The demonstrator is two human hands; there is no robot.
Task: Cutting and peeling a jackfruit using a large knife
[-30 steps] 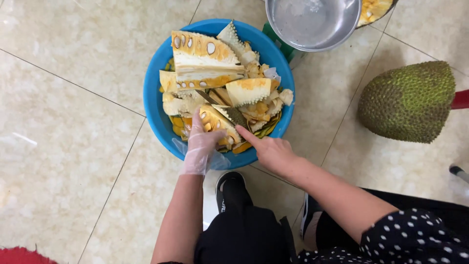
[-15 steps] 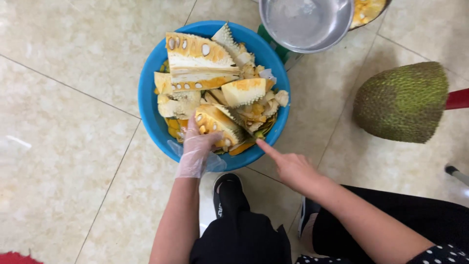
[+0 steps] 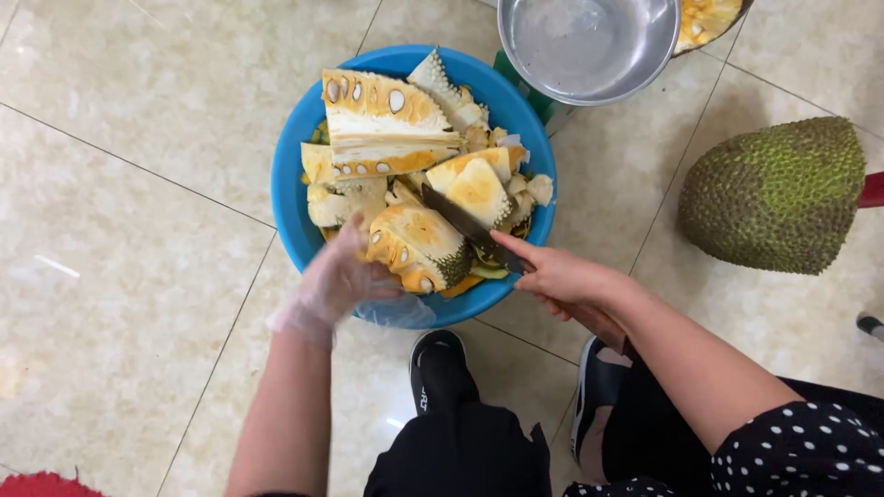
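A blue plastic basin (image 3: 290, 198) on the tiled floor holds several cut jackfruit pieces with yellow flesh and pale seeds. My left hand (image 3: 333, 281), in a thin clear glove, grips one jackfruit wedge (image 3: 419, 247) at the basin's near edge. My right hand (image 3: 557, 274) is bare and holds a dark knife (image 3: 465, 225) by the handle. The blade lies across the wedge, pointing up and left into the basin.
A whole green spiky jackfruit (image 3: 773, 193) lies on the floor at right. A steel bowl (image 3: 585, 44) stands behind the basin, with another bowl of yellow fruit (image 3: 704, 18) beyond it. My black shoes (image 3: 442, 364) rest near the basin. A red mat corner (image 3: 37, 486) shows bottom left.
My right hand, which held nothing before, now grips a knife laid over the jackfruit wedge. My left hand has stayed on that wedge and tilted it up.
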